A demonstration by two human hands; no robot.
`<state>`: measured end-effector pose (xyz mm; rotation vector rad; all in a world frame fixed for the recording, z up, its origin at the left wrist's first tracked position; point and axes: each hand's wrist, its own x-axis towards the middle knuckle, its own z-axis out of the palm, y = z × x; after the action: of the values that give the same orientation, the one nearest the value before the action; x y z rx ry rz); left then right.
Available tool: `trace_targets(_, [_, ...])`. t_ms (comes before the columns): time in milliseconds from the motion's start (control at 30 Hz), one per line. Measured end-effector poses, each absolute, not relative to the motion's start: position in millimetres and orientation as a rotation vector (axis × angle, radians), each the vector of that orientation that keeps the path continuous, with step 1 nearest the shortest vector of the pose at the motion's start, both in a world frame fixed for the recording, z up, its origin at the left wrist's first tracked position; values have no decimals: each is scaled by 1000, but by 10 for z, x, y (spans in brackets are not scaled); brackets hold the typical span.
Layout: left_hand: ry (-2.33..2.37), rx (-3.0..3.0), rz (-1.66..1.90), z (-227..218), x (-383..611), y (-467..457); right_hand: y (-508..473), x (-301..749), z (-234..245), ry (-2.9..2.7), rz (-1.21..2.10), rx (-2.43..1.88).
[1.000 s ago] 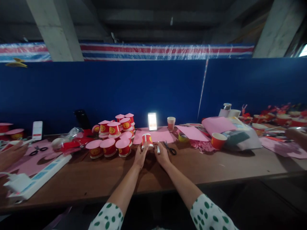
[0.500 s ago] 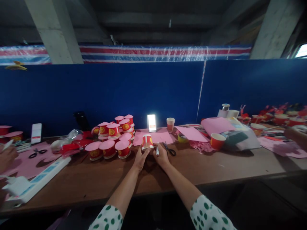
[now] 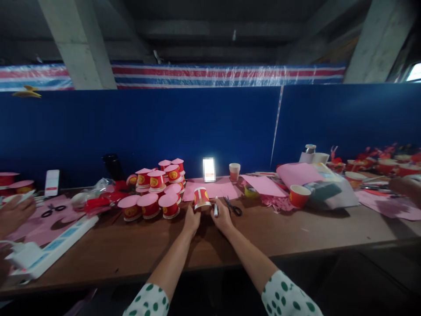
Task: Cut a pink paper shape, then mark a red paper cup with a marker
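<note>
My left hand grips an upside-down red paper cup with a yellow emblem, holding it tilted just above the brown table. My right hand is closed around a white marker that stands upright right beside the cup. Black scissors lie just right of my right hand. A sheet of pink paper lies behind the cup.
A pile of red cups with pink paper lids stands to the left. A lit phone leans on the blue partition. A white power strip lies at the left; another person's hand is there. Open red cup and pink sheets sit right.
The cup in my left hand has tilted and turned slightly. My hands stay in nearly the same spot. The other person's hand at the left has shifted.
</note>
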<state>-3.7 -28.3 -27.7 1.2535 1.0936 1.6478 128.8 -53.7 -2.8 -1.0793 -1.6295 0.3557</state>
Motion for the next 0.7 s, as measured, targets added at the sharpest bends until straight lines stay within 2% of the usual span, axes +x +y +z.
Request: trace_targets(700, [812, 1075, 1638, -212, 8, -308, -546, 1302, -52, -1676, 337, -1034])
